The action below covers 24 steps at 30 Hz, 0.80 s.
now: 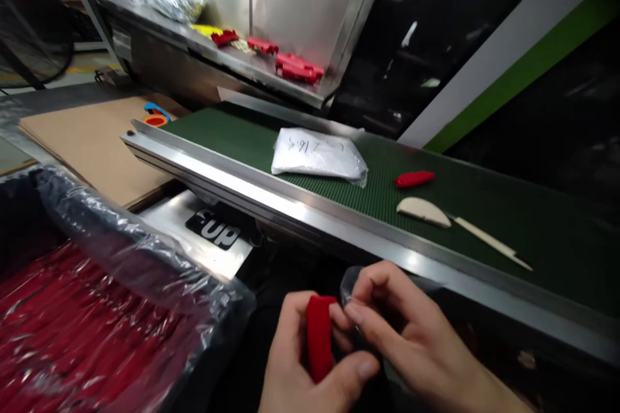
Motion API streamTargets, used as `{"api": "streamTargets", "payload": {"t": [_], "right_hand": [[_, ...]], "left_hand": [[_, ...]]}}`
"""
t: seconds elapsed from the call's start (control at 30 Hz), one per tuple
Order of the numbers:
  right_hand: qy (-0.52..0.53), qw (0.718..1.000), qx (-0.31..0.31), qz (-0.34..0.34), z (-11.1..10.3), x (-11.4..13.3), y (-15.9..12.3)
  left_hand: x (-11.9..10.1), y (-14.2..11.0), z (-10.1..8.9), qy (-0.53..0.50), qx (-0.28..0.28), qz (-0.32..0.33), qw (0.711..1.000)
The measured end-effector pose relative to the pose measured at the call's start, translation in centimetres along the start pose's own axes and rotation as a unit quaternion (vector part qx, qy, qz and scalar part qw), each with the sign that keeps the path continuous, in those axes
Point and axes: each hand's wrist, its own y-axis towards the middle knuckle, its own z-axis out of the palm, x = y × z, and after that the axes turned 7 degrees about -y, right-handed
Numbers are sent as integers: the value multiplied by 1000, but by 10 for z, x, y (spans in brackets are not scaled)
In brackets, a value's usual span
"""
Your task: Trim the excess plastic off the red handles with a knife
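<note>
My left hand point(300, 368) is closed around a small red plastic part point(320, 335), held upright low in the view. My right hand point(407, 329) pinches a clear plastic bag point(349, 281) right beside that red part, fingers curled together. Both hands are below the steel edge of the green conveyor belt point(484, 206). On the belt lie a white filled bag point(317, 155), another red part point(414, 179), a cream curved part point(423, 211) and a thin cream stick point(489, 242).
A bin lined with clear plastic point(121, 239) at the left holds several red parts point(72, 335). Flat cardboard point(92, 142) lies behind it. More red parts point(295, 68) sit on a steel shelf at the back. A "SUP" label point(216, 229) is under the belt rail.
</note>
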Motion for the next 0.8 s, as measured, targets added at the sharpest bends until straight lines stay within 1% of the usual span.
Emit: {"api": "streamTargets", "payload": {"t": [0.07,0.13,0.17,0.2,0.23,0.27,0.3,0.37,0.4,0.43,0.47,0.5,0.57,0.6,0.63,0.67,0.7,0.77,0.8], "right_hand": [[71,994,42,74,13,-7,-14],[144,977,70,139,16,-16,-21],[167,970,84,155,15,-21,-24],[173,967,97,160,13,-25,-26],[155,969,108,158,11,-29,-29],[115,976,112,147,9,-32,-31],[60,984,107,127,7,-34,-34],[-53,995,54,66,7,-35,-37],[-97,994,21,36,8,-34,-38],[-126,992,1,10,10,-32,-38],[-142,990,0,-10,12,-30,-37],[-149,988,19,-25,14,-28,-36],[-137,986,79,-50,17,-23,-35],[-123,987,85,-58,16,-22,-36],[-112,990,63,-57,14,-20,-38],[-108,993,16,-50,11,-20,-42],[-113,992,-45,-42,7,-20,-47],[-152,974,-161,-44,0,-21,-63],[-175,964,-193,-61,-3,-22,-71]], "left_hand": [[8,-1,-3,18,28,-27,999],[19,-3,-13,52,47,-62,996],[25,-5,-18,75,49,-75,993],[30,-7,-23,108,43,-73,991],[34,-8,-28,153,31,-56,986],[38,-9,-32,212,20,-24,977],[40,-9,-35,274,10,18,961],[44,-9,-38,376,-1,93,922],[45,-9,-39,404,1,116,908],[47,-9,-41,419,6,129,899],[48,-9,-42,426,13,137,894],[50,-10,-43,430,25,142,892],[55,-12,-46,439,47,150,884],[56,-13,-48,442,50,150,883],[57,-13,-50,443,45,148,883],[57,-12,-52,442,32,143,885],[56,-11,-55,437,16,135,889],[53,-7,-60,417,-10,107,902],[51,-4,-62,404,-19,92,910]]}}
